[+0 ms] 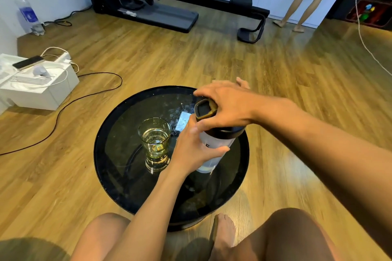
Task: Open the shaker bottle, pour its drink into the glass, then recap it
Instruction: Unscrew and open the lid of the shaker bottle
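Head view: left hand (pixel 192 150) held clear plastic shaker bottle (pixel 214 146), right hand (pixel 224 106) gripped its black lid (pixel 220 131); filled glass tumbler (pixel 154 137) at 9 o'clock; recapping likely, needs twist tight.

glass (pixel 155 136) crowds left, table (pixel 118 133) front clear

The table (pixel 118 133) is topped with glossy dark glass. The glass (pixel 154 133) is seen as clear and smooth. The shaker bottle (pixel 212 146) is made of translucent plastic, capped by a matt black lid (pixel 224 130). The floor (pixel 233 59) is laid in shiny wood-look planks.
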Demonstrator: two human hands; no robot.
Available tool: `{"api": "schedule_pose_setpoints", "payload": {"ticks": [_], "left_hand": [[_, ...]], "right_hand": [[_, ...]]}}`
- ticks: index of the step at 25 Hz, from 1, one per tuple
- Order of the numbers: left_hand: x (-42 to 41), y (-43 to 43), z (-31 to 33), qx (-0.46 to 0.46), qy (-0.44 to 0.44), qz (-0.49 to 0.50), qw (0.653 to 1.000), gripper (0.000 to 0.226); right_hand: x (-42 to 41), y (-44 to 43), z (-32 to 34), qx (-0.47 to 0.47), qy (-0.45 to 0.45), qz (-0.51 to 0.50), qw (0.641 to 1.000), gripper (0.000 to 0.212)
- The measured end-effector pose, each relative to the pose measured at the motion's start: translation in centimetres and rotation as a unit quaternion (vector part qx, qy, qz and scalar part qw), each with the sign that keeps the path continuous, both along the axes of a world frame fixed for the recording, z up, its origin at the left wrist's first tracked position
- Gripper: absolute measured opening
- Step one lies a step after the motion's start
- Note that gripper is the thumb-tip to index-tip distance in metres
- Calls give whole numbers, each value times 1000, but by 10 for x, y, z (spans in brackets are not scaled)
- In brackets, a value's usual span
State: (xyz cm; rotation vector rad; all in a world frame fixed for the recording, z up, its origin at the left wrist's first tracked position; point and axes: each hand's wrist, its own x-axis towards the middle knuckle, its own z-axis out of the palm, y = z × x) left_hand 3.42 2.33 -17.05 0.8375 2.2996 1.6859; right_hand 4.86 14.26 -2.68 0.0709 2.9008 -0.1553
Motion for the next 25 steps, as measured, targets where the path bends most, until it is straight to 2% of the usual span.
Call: {"api": "schedule_pose_setpoints", "payload": {"ticks": [1, 3, 5, 7, 9, 11, 13, 15, 17, 19, 20, 21, 23, 25], "left_hand": [[-1, -1, -1, -2, -10, 1, 1000, 75], [-2, -2, -2, -5, -15, -2, 1000, 84], [-3, -2, -3, -12, -2, 2, 1000, 83], [-3, 0, -3, -14, 8, -1, 1000, 87], [-4, -1, -2, -9, 1, -1, 1000, 90], [-5, -2, -3, -2, -5, 0, 1000, 87], [-5, -3, -5, 4, -5, 4, 1000, 86], [-4, -3, -4, -12, 2, 9, 1000, 84], [-4, -3, -3, -16, 0, 12, 1000, 86], [-4, -2, -3, -12, -2, 9, 1000, 85], [-4, -2, -4, -12, -7, 9, 1000, 84], [-5, -2, -5, -14, -10, 11, 1000, 82], [-6, -2, -8, -18, -10, 8, 1000, 85], [-7, 0, -7, -24, -8, -6, 1000, 94]], "right_hand": [[-1, -6, -6, 10, -1, -58, 998, 106], [2, -21, -20, 52, 52, -127, 989, 94], [2, -19, -17, 43, 106, -60, 992, 70], [2, -6, -3, -34, 70, -2, 997, 61], [-2, -4, -2, -37, 47, -68, 996, 78], [0, -18, -16, 33, 63, -143, 987, 86], [4, -22, -18, 45, 113, -92, 988, 69], [6, -11, -4, -40, 89, -14, 995, 53], [2, -6, 1, -75, 41, -38, 996, 67], [-1, -19, -9, -44, 37, -139, 989, 87], [-1, -27, -14, -25, 50, -161, 985, 85], [-2, -30, -16, -3, 67, -152, 986, 78], [0, -20, -8, -25, 61, -63, 996, 70], [1, -2, 7, -40, 6, -17, 999, 89]]}}
